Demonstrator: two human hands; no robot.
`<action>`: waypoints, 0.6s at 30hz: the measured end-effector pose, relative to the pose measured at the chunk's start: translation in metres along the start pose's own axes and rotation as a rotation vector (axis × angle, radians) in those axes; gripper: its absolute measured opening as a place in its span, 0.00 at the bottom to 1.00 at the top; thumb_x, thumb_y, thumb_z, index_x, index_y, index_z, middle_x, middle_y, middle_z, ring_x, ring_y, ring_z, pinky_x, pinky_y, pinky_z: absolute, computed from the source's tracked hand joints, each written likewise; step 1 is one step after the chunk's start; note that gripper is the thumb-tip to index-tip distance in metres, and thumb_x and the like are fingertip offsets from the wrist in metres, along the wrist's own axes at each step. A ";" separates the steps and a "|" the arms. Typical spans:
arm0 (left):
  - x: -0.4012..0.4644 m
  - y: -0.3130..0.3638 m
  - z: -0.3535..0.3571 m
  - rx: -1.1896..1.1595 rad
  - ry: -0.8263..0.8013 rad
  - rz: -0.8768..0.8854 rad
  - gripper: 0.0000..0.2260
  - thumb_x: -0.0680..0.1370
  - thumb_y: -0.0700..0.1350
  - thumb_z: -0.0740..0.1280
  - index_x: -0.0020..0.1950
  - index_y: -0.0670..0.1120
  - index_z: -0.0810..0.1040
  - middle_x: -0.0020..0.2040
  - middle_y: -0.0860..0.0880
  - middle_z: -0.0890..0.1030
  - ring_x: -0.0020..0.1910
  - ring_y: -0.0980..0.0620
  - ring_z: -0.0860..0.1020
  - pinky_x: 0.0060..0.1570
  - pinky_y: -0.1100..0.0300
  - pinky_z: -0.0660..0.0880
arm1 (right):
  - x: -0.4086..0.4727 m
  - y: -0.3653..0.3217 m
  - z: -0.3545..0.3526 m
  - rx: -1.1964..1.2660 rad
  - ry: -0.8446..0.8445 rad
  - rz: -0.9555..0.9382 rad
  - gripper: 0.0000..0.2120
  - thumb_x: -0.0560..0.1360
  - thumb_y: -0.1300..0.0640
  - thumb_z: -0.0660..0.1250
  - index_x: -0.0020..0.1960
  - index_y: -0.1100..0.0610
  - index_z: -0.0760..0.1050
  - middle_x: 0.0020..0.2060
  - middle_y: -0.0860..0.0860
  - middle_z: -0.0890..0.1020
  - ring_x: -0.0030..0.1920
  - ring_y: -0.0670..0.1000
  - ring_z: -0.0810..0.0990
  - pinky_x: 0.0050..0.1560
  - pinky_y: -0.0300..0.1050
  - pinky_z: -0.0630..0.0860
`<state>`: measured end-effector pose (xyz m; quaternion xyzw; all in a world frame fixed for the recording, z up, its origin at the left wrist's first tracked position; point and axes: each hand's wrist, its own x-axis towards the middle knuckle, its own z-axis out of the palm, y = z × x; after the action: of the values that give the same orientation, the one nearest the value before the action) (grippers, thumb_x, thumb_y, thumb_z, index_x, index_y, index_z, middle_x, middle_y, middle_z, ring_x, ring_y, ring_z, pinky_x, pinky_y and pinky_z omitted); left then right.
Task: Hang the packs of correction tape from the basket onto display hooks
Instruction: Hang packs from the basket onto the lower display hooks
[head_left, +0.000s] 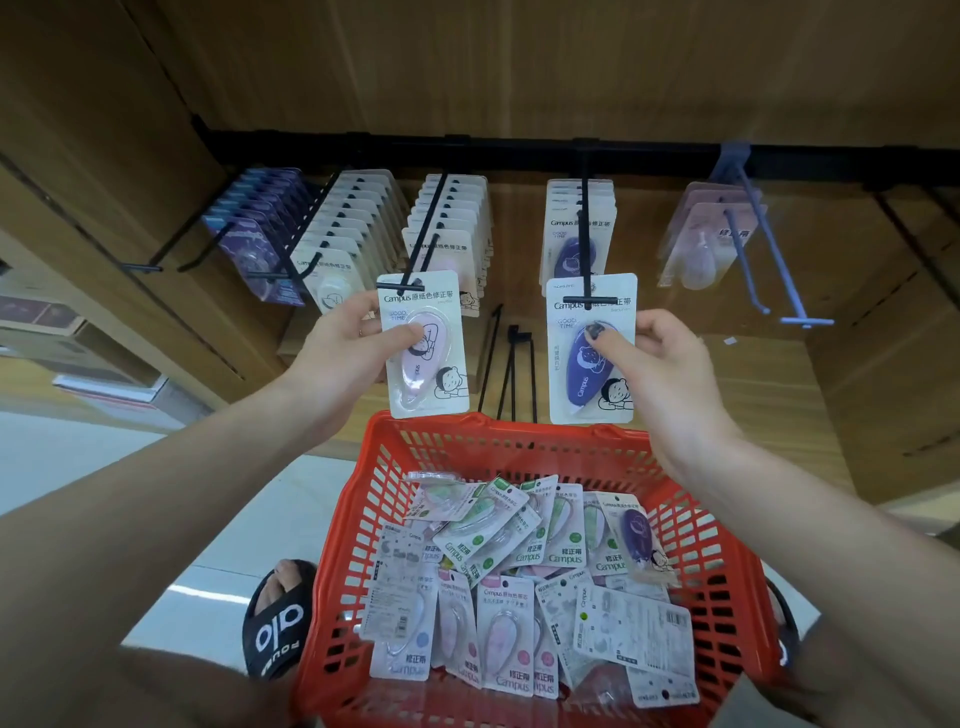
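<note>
Now each of the hands pinches a pack — left hand the pink pack, right hand the purple pack — so line each hole up with its hook tip and slide straight back.

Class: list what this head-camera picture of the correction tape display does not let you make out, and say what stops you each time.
- Packs behind the front card on each black metal hook: overlapped by it.
- Lower layers in the red plastic basket: buried under top packs.
- Barcode print on the white pack backs: too small.
- Basket's near rim: cut off by the bottom edge.
</note>
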<state>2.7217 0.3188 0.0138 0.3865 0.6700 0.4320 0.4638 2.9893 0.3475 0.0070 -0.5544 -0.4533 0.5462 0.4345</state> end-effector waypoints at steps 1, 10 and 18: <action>0.003 -0.001 0.000 0.021 0.002 0.005 0.13 0.82 0.39 0.70 0.67 0.47 0.77 0.55 0.48 0.88 0.55 0.47 0.87 0.62 0.40 0.80 | -0.001 0.001 0.000 -0.024 0.013 -0.019 0.08 0.81 0.57 0.72 0.56 0.59 0.77 0.44 0.47 0.89 0.47 0.49 0.88 0.49 0.46 0.83; 0.033 -0.005 0.007 0.120 -0.012 0.044 0.11 0.84 0.41 0.67 0.64 0.53 0.76 0.54 0.53 0.88 0.53 0.51 0.87 0.58 0.43 0.82 | -0.003 0.005 0.008 -0.040 0.010 -0.043 0.07 0.82 0.55 0.69 0.56 0.58 0.76 0.45 0.49 0.88 0.46 0.48 0.87 0.48 0.47 0.81; 0.063 -0.003 0.014 0.193 0.019 0.101 0.18 0.84 0.43 0.67 0.73 0.55 0.72 0.60 0.57 0.84 0.61 0.57 0.82 0.67 0.54 0.76 | -0.002 0.016 0.018 0.006 0.032 -0.055 0.03 0.82 0.57 0.69 0.54 0.56 0.76 0.48 0.52 0.88 0.47 0.47 0.87 0.41 0.36 0.80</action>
<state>2.7172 0.3788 -0.0098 0.4587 0.6924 0.3921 0.3957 2.9713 0.3424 -0.0084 -0.5492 -0.4596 0.5265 0.4582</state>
